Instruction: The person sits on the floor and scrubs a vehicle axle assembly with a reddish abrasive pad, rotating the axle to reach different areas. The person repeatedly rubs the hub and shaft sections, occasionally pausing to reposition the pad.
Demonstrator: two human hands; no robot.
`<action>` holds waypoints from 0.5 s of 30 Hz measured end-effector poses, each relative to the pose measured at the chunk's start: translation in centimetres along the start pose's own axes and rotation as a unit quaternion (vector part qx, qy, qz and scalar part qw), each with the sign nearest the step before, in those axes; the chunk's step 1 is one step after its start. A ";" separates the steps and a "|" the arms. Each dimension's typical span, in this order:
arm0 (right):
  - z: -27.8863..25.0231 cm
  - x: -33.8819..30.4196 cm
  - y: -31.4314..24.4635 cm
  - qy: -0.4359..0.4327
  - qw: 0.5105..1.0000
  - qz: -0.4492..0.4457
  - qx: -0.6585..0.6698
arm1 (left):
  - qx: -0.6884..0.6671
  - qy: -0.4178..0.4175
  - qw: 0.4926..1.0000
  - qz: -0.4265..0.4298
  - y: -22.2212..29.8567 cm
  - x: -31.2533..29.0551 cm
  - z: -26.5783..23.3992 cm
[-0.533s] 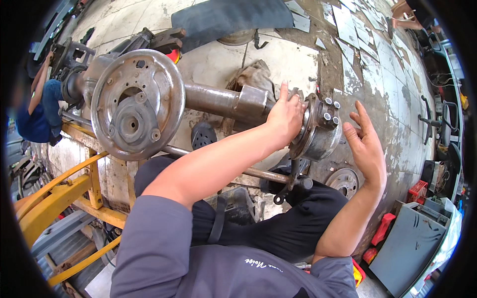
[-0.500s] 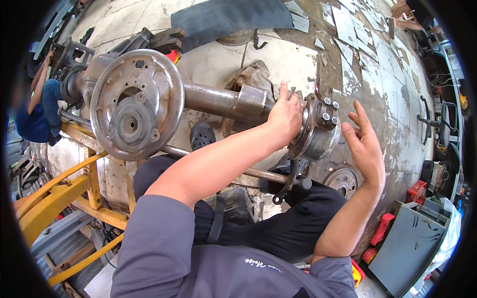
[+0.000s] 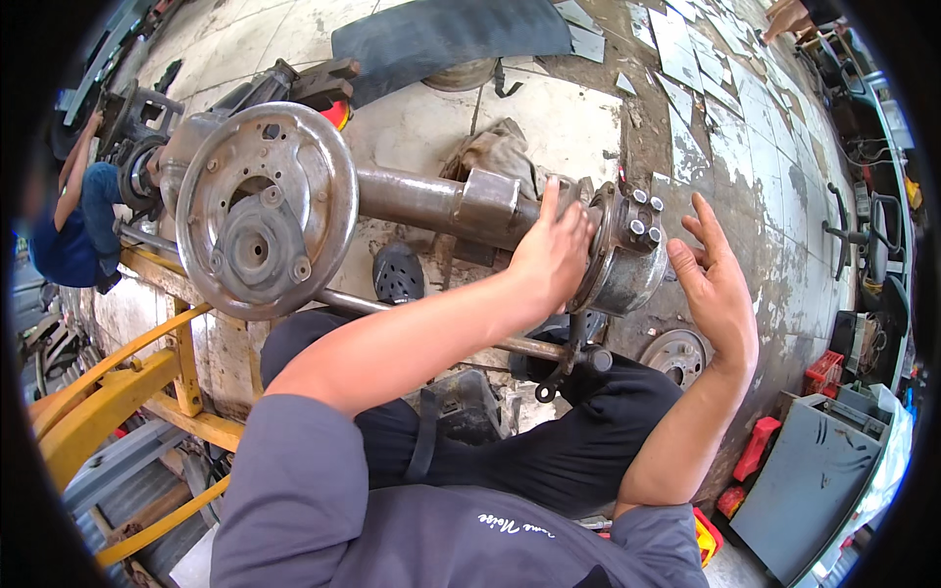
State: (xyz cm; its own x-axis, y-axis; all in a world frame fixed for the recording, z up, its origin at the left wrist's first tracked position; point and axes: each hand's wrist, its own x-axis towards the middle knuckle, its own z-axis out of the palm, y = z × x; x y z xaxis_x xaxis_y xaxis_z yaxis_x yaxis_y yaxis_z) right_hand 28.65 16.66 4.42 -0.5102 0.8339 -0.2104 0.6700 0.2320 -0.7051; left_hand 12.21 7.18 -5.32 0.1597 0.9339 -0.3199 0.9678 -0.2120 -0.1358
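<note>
A heavy steel axle (image 3: 412, 194) lies across in front of me, its tube running to a round hub end (image 3: 627, 279) on the right with several bright bolt heads on its top cap. My left hand (image 3: 551, 255) is closed over the axle end just left of the hub's flange, its fingers bent against the metal. Part of that grip is hidden behind the hand. Beside the hub's right face, my right hand (image 3: 720, 294) is open, fingers stretched upward and holding nothing. A tie rod (image 3: 520, 345) runs below the axle.
A round backing plate (image 3: 323, 186) stands at the axle's left. Yellow frame bars (image 3: 127, 387) fill the lower left, near a person in blue (image 3: 69, 230). A flat metal disc (image 3: 676, 355) and grey cabinet (image 3: 809, 485) are at right; a black mat (image 3: 451, 39) and broken tiles lie beyond.
My left hand has slid slightly down and toward me along the axle end. My right hand has stayed nearly in place beside the hub. The view has shifted slightly.
</note>
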 end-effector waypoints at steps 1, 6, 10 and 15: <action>0.1 0.0 -0.1 0.000 1.000 -0.003 -0.001 | -0.002 0.024 1.000 0.007 0.7 -1.2 0.8; 0.4 0.1 -0.6 -0.001 1.000 -0.013 -0.003 | -0.016 0.060 0.998 -0.022 0.5 -0.8 1.1; 0.5 0.0 -0.3 -0.005 1.000 -0.001 0.014 | 0.001 0.052 0.998 -0.038 0.8 -0.1 1.1; 0.3 0.3 -0.3 -0.004 1.000 -0.019 0.006 | -0.043 0.113 0.993 -0.014 1.4 -1.3 2.8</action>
State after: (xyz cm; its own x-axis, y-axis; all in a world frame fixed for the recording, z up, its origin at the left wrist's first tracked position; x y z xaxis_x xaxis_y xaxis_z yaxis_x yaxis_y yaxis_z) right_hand 28.15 16.67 4.38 -0.5391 0.8210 -0.1878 0.6433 0.2575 -0.7211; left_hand 12.76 4.85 -7.72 0.1631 0.9818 -0.0975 0.9839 -0.1692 -0.0576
